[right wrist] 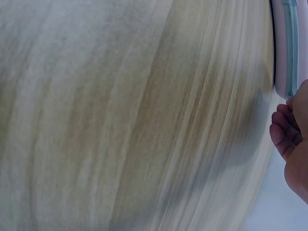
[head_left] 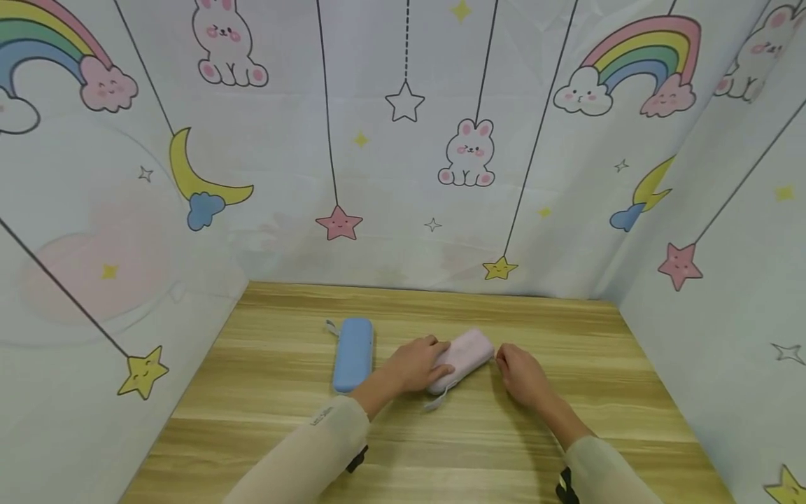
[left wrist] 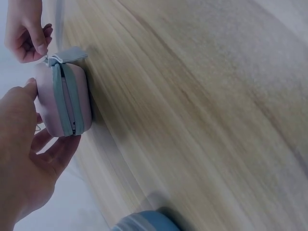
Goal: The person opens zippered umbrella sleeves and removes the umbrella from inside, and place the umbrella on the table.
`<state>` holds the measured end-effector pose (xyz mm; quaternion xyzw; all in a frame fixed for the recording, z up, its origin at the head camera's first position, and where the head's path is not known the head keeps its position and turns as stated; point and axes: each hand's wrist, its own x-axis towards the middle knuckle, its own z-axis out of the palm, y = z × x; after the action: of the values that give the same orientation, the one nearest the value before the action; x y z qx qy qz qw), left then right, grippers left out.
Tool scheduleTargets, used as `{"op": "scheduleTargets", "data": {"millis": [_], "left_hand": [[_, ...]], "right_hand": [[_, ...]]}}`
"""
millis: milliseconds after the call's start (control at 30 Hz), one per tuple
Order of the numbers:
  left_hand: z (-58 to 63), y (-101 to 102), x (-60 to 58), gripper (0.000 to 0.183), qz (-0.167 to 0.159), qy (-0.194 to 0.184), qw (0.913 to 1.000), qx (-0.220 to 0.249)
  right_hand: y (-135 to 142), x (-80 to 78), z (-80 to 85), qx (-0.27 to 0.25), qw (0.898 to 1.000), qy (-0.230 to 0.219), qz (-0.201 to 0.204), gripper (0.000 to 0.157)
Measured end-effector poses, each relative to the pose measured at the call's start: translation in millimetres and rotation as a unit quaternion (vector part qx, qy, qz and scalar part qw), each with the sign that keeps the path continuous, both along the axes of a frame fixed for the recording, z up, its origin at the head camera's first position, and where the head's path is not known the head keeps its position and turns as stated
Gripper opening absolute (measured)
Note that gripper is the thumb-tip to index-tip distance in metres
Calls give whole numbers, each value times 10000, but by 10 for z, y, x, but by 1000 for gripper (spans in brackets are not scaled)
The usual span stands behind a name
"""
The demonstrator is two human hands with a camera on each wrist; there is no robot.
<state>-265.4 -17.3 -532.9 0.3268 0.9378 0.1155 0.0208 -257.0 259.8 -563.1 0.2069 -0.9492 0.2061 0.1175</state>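
Observation:
A pale pink zippered case (head_left: pixel 469 353) lies aslant on the table, a teal zipper (left wrist: pixel 62 96) running along its side. My left hand (head_left: pixel 415 364) grips it near its strap end, with thumb and fingers on opposite sides in the left wrist view. At the other end my right hand (head_left: pixel 522 374) has its fingers curled, pinching the small zipper pull, which the fingertips mostly hide. In the left wrist view the zipper's teal bands stand slightly apart at the strap end. A grey strap (head_left: pixel 437 402) hangs from that end onto the table.
To the left of the pink case lies a blue case (head_left: pixel 354 355) with a small strap of its own. The wood-grain table (head_left: pixel 283 434) meets a printed cloth wall (head_left: pixel 403 259) at the back and at both sides.

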Motion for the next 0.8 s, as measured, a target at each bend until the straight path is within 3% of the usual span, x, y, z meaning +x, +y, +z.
{"op": "scheduleTargets", "data": {"millis": [800], "left_hand": [[-25, -3, -18, 59, 13, 31, 10000, 70]], "right_hand": [[-69, 94, -6, 47, 9999, -76, 81, 12]]}}
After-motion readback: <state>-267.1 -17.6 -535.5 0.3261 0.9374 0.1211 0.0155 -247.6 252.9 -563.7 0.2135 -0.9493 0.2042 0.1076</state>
